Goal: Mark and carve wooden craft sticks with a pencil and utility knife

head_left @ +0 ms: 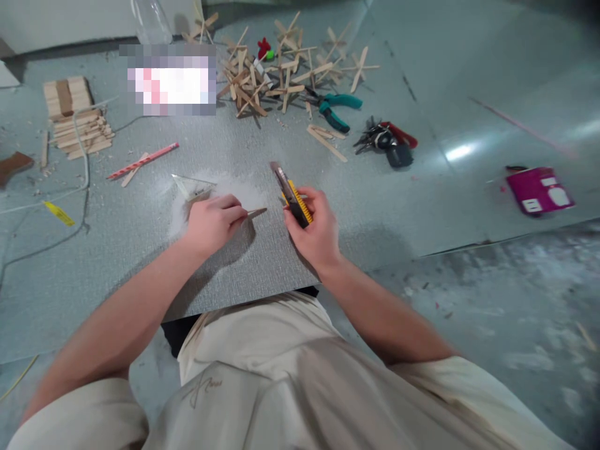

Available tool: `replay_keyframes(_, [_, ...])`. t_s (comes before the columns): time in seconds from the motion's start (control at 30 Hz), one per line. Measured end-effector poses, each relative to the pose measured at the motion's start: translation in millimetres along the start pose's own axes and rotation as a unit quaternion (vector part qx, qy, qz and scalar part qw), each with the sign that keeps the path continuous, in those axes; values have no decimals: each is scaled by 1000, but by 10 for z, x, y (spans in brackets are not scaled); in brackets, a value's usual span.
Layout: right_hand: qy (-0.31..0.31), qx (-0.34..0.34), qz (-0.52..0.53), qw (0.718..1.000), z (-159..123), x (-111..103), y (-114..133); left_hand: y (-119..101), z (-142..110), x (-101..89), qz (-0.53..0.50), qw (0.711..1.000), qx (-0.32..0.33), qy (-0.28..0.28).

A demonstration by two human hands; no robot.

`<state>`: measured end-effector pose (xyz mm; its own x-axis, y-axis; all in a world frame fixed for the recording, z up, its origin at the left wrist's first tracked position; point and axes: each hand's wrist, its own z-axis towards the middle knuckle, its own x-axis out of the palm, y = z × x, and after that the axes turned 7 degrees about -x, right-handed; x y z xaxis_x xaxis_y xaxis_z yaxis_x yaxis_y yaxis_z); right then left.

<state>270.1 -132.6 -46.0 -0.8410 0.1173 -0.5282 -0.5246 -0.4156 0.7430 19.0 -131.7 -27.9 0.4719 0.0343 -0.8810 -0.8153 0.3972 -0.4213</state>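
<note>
Left hand: one (214, 224), pinching one thin wooden stick (257, 212) between thumb and fingers; its free end points right.
Right hand: one (317, 224), fingers closed around one yellow-and-black cutter (295, 203), blade end toward the far side.
Stick and cutter: apart, at the near middle of the table (262, 269).
Crossed-stick pieces: heap (244, 81) at far middle, apparently joined already; more than ten by appearance, overlap prevents an exact count.
Plain sticks: one pile (79, 134) at far left, seemingly unworked; too dense to count.
Work standing: judged well advanced by the heap, with the held stick and the pile left over.
Triangular ruler: apparently one (184, 186), just beyond the left hand, partly hidden.
Striped red rod: one (143, 161), left, lying across a short stick.
Pliers: one (332, 117), teal-handled, right of the heap.
Key bunch: one (384, 140), right of the pliers; keys not countable.
Purple packet: one (539, 190), far right.
</note>
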Motion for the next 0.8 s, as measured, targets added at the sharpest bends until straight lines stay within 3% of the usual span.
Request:
replay_keyframes(0.4, [194,-62,-81,976,-313,-317,348,-47,-34,15,60,998,2,19])
replay_keyframes(0.8, [204,-125,-136,961,-420,-277,445,-85,-46,59,124,992,23,-6])
